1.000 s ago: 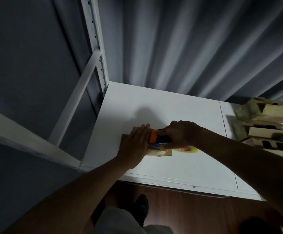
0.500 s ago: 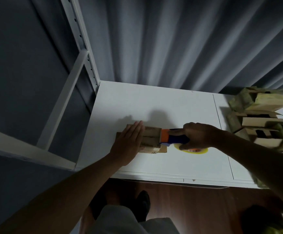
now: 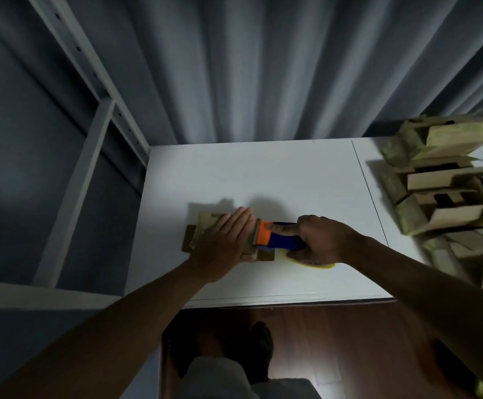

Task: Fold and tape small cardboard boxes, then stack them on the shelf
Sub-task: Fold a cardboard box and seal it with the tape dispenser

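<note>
A small cardboard box (image 3: 203, 228) lies on the white table (image 3: 263, 180), with brown flaps showing at its left and right ends. My left hand (image 3: 224, 243) presses flat on top of it, fingers straight. My right hand (image 3: 321, 240) grips a blue and orange tape dispenser (image 3: 275, 239), forefinger stretched along its top. The orange head of the dispenser sits against the box's right end. A yellow tape roll (image 3: 312, 263) peeks out under my right hand.
A pile of several cardboard boxes (image 3: 441, 185) fills the table's right side. A white metal shelf frame (image 3: 96, 122) stands at the left. Grey curtains hang behind the table. Below the front edge are a dark wooden floor and my feet (image 3: 259, 341).
My right hand has drawn the tape dispenser rightward, off the top of the box to its right end. My left hand has stayed pressed on the box. The camera has shifted.
</note>
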